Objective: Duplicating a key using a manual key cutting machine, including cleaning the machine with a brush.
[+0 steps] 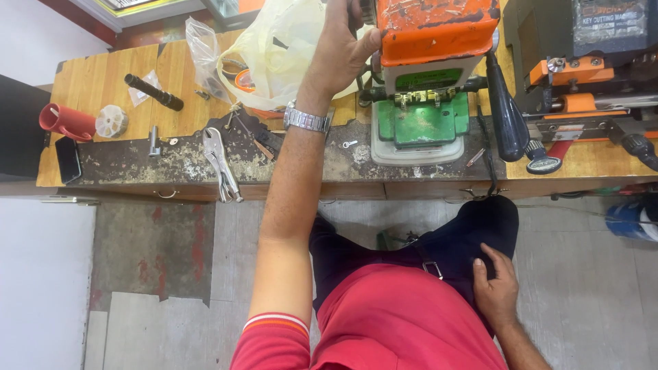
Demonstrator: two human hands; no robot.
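Observation:
My left hand (340,48) reaches up over the wooden bench (103,82) and grips the left side of an orange and white key-cutting machine (435,31), thumb pressed on its orange housing. Its fingertips run off the top edge of the view. A metal watch (306,120) is on that wrist. The machine has a green clamp base (419,127). My right hand (497,288) lies flat on my dark-trousered thigh and holds nothing.
Locking pliers (221,161) lie at the bench's front edge, a small key (349,144) beside them. A pale plastic bag (274,48), black cylinder (154,92), red cup (66,121), white disc (111,121) and phone (67,159) lie left. A black lever handle (506,109) and second machine (582,68) stand right.

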